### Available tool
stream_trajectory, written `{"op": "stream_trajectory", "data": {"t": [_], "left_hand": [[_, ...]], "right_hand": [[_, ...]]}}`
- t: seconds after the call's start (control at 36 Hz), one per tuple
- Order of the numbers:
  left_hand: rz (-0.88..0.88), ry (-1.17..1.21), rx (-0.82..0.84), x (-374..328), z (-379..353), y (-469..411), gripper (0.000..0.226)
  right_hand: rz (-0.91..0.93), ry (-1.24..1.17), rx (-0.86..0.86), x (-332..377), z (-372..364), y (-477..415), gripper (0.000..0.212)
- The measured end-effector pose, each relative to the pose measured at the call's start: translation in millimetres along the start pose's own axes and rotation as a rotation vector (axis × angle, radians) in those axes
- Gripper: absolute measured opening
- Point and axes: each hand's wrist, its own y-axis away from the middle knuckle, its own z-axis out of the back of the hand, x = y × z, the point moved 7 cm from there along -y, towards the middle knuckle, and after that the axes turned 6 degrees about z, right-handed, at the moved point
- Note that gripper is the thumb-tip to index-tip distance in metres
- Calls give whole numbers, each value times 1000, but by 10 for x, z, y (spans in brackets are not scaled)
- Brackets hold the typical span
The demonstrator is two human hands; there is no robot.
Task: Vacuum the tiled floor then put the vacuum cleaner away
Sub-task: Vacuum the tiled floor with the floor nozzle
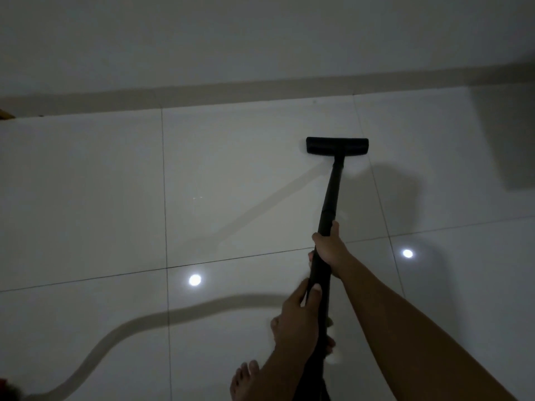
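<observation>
Both hands [328, 250] [298, 311] gripping, R ahead of L.

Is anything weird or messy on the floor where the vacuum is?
Nothing stands out. The tiled floor looks clean, with only two bright light reflections and shadows on it. The vacuum head sits flat near the wall, and the right hand and left hand both hold the wand.

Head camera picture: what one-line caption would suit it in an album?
Both hands, right hand ahead of left hand, grip a black vacuum wand, its floor head on glossy white tiles near the wall.
</observation>
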Motion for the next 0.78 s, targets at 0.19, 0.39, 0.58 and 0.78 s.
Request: {"op": "stream_trajectory", "data": {"t": [0.19,0.39,0.58,0.78], "left_hand": [[-19,97,38,-433,42,-180,38],[-13,149,49,-759,329,-460,35],[-16,169,115,-1026,730,-600,19],[-10,46,106,-1013,1255,-583,23]], "right_hand": [[-21,29,28,373,-107,-373,71],[6,-42,97,760,-358,-587,77],[9,-136,214,1074,-695,-613,84],[127,-216,324,982,-974,-396,82]]}}
